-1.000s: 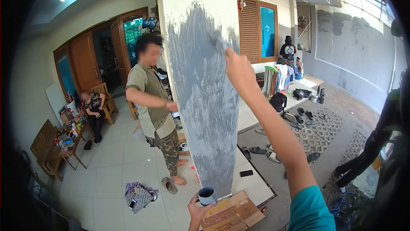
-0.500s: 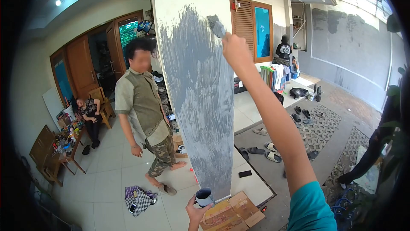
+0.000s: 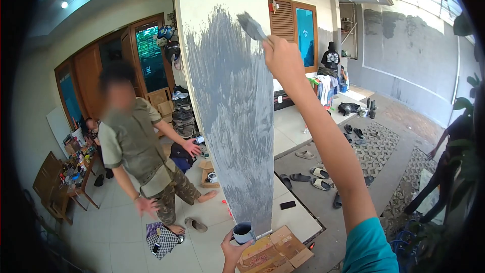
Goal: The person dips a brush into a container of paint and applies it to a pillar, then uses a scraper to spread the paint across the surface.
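Note:
My right hand point(image 3: 284, 57) is closed round the handle of a paintbrush point(image 3: 252, 27), arm stretched up and forward. The brush's grey-coated bristles lie against the upper right of a pillar point(image 3: 230, 121), by the ragged edge between grey paint and the cream surface above. Streaky grey paint covers the pillar from there down to its foot. Low in the view, my left hand point(image 3: 231, 249) grips a small cup point(image 3: 243, 232), dark inside with grey smears on its rim, held upright above the flattened cardboard.
Flattened cardboard point(image 3: 275, 253) lies at the pillar's foot, with a black phone point(image 3: 288, 205) to its right. A person point(image 3: 139, 146) stands close on the left, arms spread, near a checkered cloth point(image 3: 161, 240). Several sandals point(image 3: 319, 178) lie to the right.
The brush has shifted slightly left and up, its bristles now pointing to the upper left. The standing person has moved left and spread both arms. My left hand keeps hold of the cup.

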`<state>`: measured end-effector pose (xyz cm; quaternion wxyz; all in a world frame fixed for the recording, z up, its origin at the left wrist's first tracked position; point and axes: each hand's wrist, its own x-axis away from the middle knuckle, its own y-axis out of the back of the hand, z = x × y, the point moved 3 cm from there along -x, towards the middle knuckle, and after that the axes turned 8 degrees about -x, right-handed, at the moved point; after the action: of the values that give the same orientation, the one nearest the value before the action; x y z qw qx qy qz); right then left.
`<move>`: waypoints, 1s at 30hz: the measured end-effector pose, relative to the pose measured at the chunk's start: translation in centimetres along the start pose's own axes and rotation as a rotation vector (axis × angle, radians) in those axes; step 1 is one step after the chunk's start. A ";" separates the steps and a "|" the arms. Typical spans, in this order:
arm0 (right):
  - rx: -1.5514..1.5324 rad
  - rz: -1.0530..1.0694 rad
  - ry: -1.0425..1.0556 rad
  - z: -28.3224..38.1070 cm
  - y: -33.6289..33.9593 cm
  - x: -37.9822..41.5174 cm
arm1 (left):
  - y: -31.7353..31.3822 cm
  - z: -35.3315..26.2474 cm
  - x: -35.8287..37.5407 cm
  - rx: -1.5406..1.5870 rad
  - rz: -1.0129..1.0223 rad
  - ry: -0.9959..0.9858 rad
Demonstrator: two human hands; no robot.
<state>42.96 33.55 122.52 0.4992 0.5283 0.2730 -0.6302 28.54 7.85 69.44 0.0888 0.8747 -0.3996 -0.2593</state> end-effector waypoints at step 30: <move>0.270 0.352 -0.197 0.1 0.5 5.2 | 0.4 0.1 0.5 0.033 -0.022 0.030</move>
<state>43.69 31.47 117.74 0.5502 0.5658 0.0402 -0.6128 28.47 7.18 69.27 0.0776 0.8842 -0.3928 -0.2405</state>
